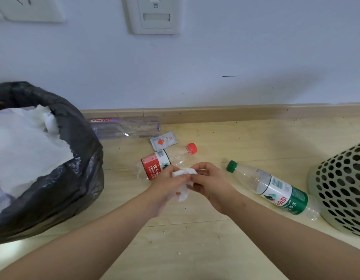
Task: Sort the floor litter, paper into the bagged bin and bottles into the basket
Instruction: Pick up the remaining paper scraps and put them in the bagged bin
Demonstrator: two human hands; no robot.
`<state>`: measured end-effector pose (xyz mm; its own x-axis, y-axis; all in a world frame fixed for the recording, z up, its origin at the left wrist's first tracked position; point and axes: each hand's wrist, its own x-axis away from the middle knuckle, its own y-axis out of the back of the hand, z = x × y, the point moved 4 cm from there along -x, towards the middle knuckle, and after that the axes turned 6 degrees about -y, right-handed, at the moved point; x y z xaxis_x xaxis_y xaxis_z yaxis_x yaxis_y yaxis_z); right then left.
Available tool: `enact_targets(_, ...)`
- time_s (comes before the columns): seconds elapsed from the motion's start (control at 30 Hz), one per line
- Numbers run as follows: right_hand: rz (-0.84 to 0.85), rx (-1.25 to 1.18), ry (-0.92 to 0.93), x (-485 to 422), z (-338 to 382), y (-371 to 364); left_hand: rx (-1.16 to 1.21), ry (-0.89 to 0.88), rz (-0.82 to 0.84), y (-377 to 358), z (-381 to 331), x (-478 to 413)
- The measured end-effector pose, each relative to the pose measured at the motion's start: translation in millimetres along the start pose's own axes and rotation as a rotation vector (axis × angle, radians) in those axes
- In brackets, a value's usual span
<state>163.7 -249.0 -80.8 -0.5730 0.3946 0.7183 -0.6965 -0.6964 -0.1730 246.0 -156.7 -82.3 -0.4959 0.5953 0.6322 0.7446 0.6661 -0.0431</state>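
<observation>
Hands together: left hand (167, 187) and right hand (214, 187) pinch crumpled white tissue (183, 173) right of black-bagged round bin (80, 158), wooden floor (122, 183) between.

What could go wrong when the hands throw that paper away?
1. The black-bagged bin is already heaped with white paper, so the crumpled white tissue pinched by the left hand and right hand might slide off onto the wooden floor.
2. The clear plastic bottle with the red cap lies just beyond the hands; a swing towards the bin could send it rolling.
</observation>
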Motion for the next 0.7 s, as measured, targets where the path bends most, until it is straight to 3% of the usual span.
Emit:
enact_targets(0.13,0.039,0.113,-0.007,2,5,-14,-0.010,-0.088,-0.143,18,-6,2)
enact_targets(0.33,-0.252,0.489,0.176,-11,32,-17,-0.271,-0.375,-0.443,59,-54,-9)
enact_targets(0.43,-0.359,0.767,0.312,-23,53,-22,-0.438,-0.355,-0.535,79,-60,-23)
enact_targets(0.57,-0.401,1.111,0.410,-42,77,-44,-0.487,-0.232,-0.423,80,-34,-37)
enact_targets(0.7,-0.184,1.263,0.304,-80,78,-67,-0.433,-0.215,-0.373,84,-22,-45)
